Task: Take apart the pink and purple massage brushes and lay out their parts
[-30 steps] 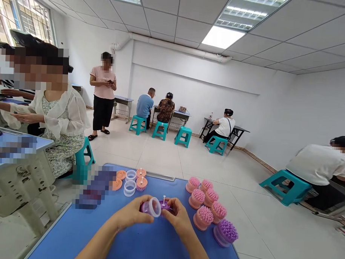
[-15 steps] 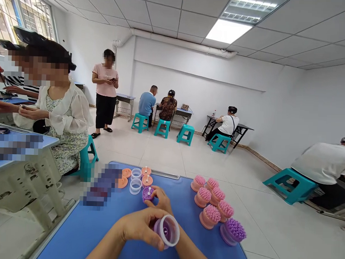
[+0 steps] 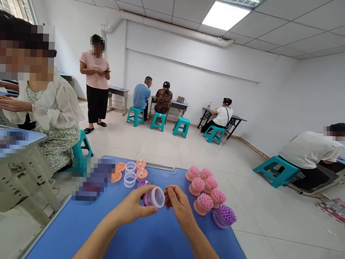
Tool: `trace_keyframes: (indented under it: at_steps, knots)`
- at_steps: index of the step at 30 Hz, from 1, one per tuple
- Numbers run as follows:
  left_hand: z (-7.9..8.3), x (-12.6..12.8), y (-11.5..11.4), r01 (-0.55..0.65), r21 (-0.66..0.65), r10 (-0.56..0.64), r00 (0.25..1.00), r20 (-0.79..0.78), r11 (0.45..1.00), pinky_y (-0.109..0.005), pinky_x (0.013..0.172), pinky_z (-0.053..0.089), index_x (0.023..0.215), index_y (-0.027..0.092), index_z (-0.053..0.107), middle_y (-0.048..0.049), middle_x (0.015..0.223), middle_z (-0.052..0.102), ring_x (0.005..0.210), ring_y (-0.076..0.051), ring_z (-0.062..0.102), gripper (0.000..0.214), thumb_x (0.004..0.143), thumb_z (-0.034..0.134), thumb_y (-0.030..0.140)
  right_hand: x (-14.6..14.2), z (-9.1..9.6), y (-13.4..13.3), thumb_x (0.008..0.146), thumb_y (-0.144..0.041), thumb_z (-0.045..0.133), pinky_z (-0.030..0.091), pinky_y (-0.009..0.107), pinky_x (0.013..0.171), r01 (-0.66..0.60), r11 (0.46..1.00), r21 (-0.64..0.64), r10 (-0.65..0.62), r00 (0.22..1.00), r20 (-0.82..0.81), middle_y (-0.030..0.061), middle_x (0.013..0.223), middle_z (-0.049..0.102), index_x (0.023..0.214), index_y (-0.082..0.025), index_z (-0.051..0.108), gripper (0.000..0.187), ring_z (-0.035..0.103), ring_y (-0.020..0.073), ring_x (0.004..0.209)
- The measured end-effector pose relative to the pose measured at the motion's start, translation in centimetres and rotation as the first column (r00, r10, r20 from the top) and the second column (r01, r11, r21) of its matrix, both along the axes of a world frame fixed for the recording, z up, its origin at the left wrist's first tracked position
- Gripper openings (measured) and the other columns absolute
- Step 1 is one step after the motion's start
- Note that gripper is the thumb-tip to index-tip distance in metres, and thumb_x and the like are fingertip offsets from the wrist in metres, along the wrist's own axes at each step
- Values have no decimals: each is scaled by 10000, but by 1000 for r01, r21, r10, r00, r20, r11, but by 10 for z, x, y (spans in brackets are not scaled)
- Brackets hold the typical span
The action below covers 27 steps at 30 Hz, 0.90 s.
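My left hand (image 3: pixel 134 205) is closed around a clear purple cup-shaped brush part (image 3: pixel 154 197), its open end turned to the right. My right hand (image 3: pixel 178 203) pinches at the cup's mouth; what its fingers hold is hidden. Both hands hover over the blue table (image 3: pixel 146 242). A purple piece (image 3: pixel 142 183) lies just behind the cup. To the right stand several finished pink brushes (image 3: pixel 203 203) and one purple brush (image 3: pixel 224 216). Behind my hands lie orange discs (image 3: pixel 120 166), clear rings (image 3: pixel 130 179) and pink-orange bristle inserts (image 3: pixel 142 173).
A seated person in a white blouse (image 3: pixel 53 106) works at the desk (image 3: pixel 10 139) to the left. Another person stands with a phone (image 3: pixel 96 85). Others sit on teal stools (image 3: pixel 181 126) at desks by the far wall and at right (image 3: pixel 310 149).
My right hand came back from the purple piece near the rings and now meets the cup. My left hand raised the cup and carried it back up the table, its mouth now facing right.
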<state>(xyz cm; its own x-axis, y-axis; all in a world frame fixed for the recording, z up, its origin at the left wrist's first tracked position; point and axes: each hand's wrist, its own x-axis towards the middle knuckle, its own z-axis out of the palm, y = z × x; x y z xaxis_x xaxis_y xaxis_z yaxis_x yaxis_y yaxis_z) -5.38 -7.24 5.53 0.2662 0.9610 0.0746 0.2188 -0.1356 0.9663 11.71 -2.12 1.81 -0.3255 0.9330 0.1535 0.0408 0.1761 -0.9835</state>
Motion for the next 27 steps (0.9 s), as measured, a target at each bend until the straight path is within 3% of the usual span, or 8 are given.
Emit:
trace_keyframes:
  at_steps: [2,5,8,11,15,18,23,27]
  knots:
    - [-4,4,1,-84,102,103,976,-193,991,-312,835,411,1041,208,569,-31,1014,582,925,-198,520,392,652,617,191,9,-2,-7,781,-644,385,366,223,391,-56,995,-82,55,998,-13,23,747,571,946,-185,503,502,485,102,470]
    - [-12,11,3,-59,188,122,931,-345,980,-322,841,426,1051,222,559,-41,1011,583,930,-201,536,404,655,585,152,15,-8,-13,751,-706,352,321,213,365,-148,986,-80,154,985,73,1,698,533,1077,-172,474,637,433,82,416]
    - [-20,16,4,8,215,79,915,-396,977,-306,810,450,1080,243,538,-36,1008,569,905,-182,552,415,678,556,142,15,-11,-14,770,-664,392,310,211,404,-239,970,-43,242,955,168,-30,635,491,1100,-163,496,608,399,64,418]
    - [-25,18,5,22,217,75,900,-430,976,-322,816,459,1112,246,509,-44,1041,561,926,-189,556,440,687,554,143,14,-10,-13,755,-573,522,307,200,427,-238,970,-58,244,955,167,-21,705,522,1040,-175,527,489,399,52,461]
    - [-28,17,7,-35,176,102,915,-390,984,-372,907,433,1217,251,416,-61,1180,531,1059,-226,517,610,653,639,184,14,-7,-10,712,-580,549,271,180,351,-174,956,-235,192,980,58,-72,556,452,916,-171,519,458,367,49,389]
    - [-29,15,9,-38,152,87,940,-329,988,-370,922,435,1230,257,424,-48,1178,547,1050,-213,530,590,682,642,229,16,-6,-8,715,-604,515,248,168,320,-143,935,-324,144,989,-23,-76,511,462,805,-175,497,439,354,44,351]
    - [-23,14,10,-12,133,46,967,-252,991,-350,906,446,1194,234,479,-45,1127,587,997,-200,562,501,718,624,289,17,-6,-8,698,-626,524,251,166,323,-181,907,-381,149,982,-113,-46,536,528,723,-171,494,457,363,34,345]
    - [-13,15,6,20,62,-9,984,-178,998,-290,800,475,1097,206,520,-24,977,633,880,-173,590,362,758,574,320,18,-5,-9,662,-522,649,374,188,410,-220,920,-324,168,969,-180,-36,616,541,853,-173,553,410,460,63,457]
